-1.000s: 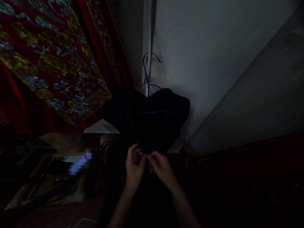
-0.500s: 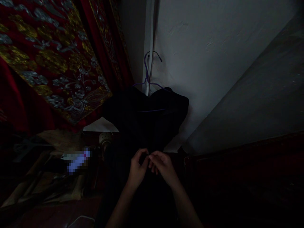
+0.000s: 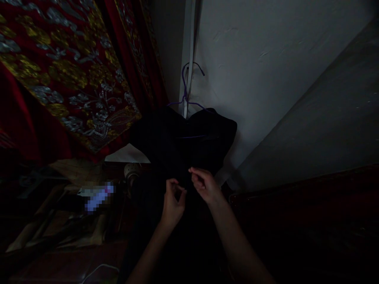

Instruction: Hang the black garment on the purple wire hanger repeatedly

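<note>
A very dark garment (image 3: 204,154) hangs in front of me on a purple wire hanger (image 3: 184,81). At the garment's front my left hand (image 3: 174,203) is closed, its thumb and fingers pinched together on the dark cloth. Slightly higher and to the right is my right hand (image 3: 205,185), raised off the cloth or just in front of it. Its thumb and index finger are pressed together and the other fingers are curled in. Whatever lies between those fingertips is too small and dark to see. The garment's lower part fades into shadow.
A red cloth with gold and silver embroidery (image 3: 68,75) hangs at the left. Below it stands a low wooden frame or stool (image 3: 99,232), with a blurred bluish item (image 3: 99,197). A white cord (image 3: 103,266) lies on the floor. Behind the garment is a grey wall (image 3: 245,71).
My right hand has moved up and away from my left hand, keeping its fingertips pinched. My left hand has stayed in nearly the same place.
</note>
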The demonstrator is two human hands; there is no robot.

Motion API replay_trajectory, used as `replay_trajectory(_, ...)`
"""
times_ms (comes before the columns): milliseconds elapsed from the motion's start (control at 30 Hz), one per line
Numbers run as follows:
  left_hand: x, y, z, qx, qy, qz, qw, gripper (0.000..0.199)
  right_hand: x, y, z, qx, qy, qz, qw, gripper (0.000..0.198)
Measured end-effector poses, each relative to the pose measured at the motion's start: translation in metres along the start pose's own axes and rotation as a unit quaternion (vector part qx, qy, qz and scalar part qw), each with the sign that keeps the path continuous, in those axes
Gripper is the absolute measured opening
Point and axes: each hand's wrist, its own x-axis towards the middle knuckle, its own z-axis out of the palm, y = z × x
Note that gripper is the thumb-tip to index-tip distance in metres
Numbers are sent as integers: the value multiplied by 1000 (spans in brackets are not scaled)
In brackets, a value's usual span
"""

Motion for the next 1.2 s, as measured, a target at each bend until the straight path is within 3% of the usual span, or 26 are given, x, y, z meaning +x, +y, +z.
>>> replay_trajectory(233, 3, -6, 11, 116, -74, 17, 990, 30, 30, -110, 61, -37, -34, -155, 987, 17)
replay_trajectory(367, 19, 11, 1, 162, -148, 37, 975, 33, 25, -116, 76, -63, -45, -207, 975, 17)
replay_trajectory(467, 47, 53, -22, 166, -185, 116, 962, 33, 15, -99, 72, -96, -32, -230, 968, 22)
replay_trajectory(533, 73, 93, -39, 156, -111, 215, 958, 29, 6, -92, 68, -127, -33, -247, 960, 25)
replay_trajectory(600, 101, 135, -51, 163, -32, 321, 932, 26, -4, -91, 66, -161, -40, -278, 946, 27)
replay_trajectory(667, 123, 167, -56, 204, -21, 394, 896, 25, -12, -96, 68, -191, -48, -319, 927, 27)
replay_trajectory(767, 139, 188, -52, 263, -46, 446, 854, 12, -12, -102, 71, -220, -46, -368, 902, 29)
replay_trajectory(867, 139, 191, -45, 274, -9, 474, 837, 16, 10, -95, 69, -246, -23, -377, 892, 27)
replay_trajectory(967, 141, 193, -53, 230, 84, 483, 841, 18, 35, -69, 58, -282, 15, -327, 902, 21)
replay_trajectory(1033, 148, 191, -72, 152, 175, 455, 860, 15, 39, -46, 47, -287, 20, -277, 917, 22)
replay_trajectory(1133, 157, 168, -113, -12, 274, 342, 899, 13, 19, -7, 34, -257, -3, -223, 940, 27)
replay_trajectory(1200, 155, 140, -136, -115, 286, 266, 913, 20, -2, 18, 29, -235, -9, -195, 952, 28)
